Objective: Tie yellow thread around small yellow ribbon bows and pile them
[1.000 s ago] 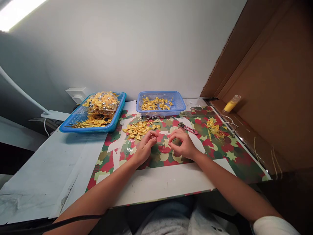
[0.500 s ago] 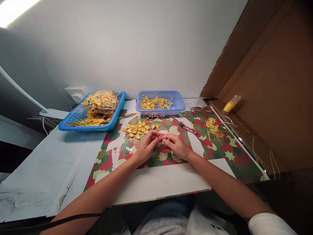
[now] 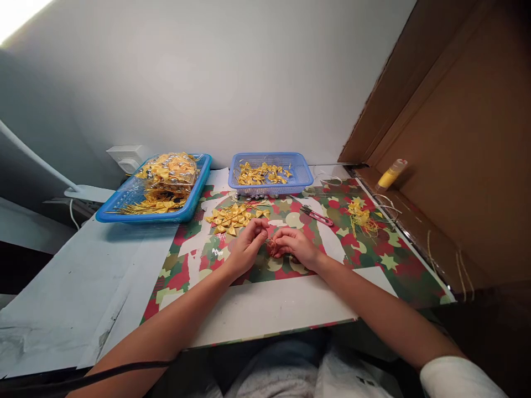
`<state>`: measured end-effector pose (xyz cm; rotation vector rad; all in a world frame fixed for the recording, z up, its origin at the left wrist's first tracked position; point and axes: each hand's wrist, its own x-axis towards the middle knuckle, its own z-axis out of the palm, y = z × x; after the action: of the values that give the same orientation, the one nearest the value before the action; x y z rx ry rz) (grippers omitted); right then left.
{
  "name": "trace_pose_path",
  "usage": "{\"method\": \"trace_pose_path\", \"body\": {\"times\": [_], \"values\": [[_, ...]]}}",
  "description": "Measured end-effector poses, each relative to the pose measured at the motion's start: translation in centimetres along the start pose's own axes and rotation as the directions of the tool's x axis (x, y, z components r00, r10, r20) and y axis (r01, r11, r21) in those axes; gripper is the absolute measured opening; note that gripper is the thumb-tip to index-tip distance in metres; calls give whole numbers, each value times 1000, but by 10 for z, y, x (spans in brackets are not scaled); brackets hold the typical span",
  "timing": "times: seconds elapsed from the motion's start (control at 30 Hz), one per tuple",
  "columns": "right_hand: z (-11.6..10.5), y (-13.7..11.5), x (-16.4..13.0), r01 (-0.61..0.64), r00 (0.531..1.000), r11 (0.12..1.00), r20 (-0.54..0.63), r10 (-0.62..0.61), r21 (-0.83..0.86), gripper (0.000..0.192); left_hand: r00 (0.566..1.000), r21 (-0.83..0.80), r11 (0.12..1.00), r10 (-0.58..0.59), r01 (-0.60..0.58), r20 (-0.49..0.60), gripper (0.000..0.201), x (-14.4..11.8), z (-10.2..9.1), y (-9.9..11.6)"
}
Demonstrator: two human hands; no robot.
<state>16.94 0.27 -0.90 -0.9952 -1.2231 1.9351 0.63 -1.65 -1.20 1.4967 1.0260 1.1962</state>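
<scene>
My left hand (image 3: pixel 249 243) is closed, thumb against fingertips, over the patterned sheet (image 3: pixel 257 273); whatever it pinches is too small to make out. Just right of it, my right hand (image 3: pixel 297 247) is pinched on a thin yellowish thread (image 3: pixel 271 246), which loops in the gap between the hands. Beyond my left hand lies a pile of yellow ribbon bows (image 3: pixel 233 217) with thin stems. Small silver beads (image 3: pixel 257 197) sit in front of the blue-violet basket (image 3: pixel 271 189), which holds more yellow bows. Red-handled thread snips (image 3: pixel 317 215) rest beyond my right hand.
At the left a blue tray (image 3: pixel 143 218) holds stemmed yellow bows and a clear bag (image 3: pixel 172 168) of bows with silver beads. Thread scraps and yellow bits (image 3: pixel 362 216) lie at the right. A yellow-filled tube (image 3: pixel 392 173) stands by the cardboard wall (image 3: pixel 460 149).
My hands, fingertips close together before, have moved slightly apart. My right hand has turned and lowered a little, and the looped thread now shows between them.
</scene>
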Motion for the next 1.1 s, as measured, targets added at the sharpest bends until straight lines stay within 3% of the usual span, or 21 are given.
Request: {"method": "trace_pose_path", "body": {"times": [0.23, 0.4, 0.57, 0.8, 0.97, 1.1], "values": [[-1, -2, -3, 47, 999, 999, 18, -48, 15, 10, 998, 58, 998, 6, -2, -63, 13, 0, -2, -2], [0, -2, -4, 94, 995, 992, -52, -89, 83, 18, 1000, 48, 999, 12, -11, -12, 14, -1, -1, -2], [1, -5, -3, -57, 998, 995, 5, 57, 81, 25, 996, -9, 1000, -5, 6, 92, 18, -2, 1, -1], [-1, -5, -4, -213, 964, 971, 186, 191, 110, 21, 994, -36, 999, -32, 36, 105, 20, -3, 3, 5], [0, -4, -4, -258, 957, 955, 173, 232, 149, 16, 990, -47, 998, -23, 30, 140, 16, -4, 4, 2], [0, -4, -4, -252, 959, 957, 173, 226, 146, 18, 997, 50, 999, 1, -5, 74, 13, -3, 2, -1]]}}
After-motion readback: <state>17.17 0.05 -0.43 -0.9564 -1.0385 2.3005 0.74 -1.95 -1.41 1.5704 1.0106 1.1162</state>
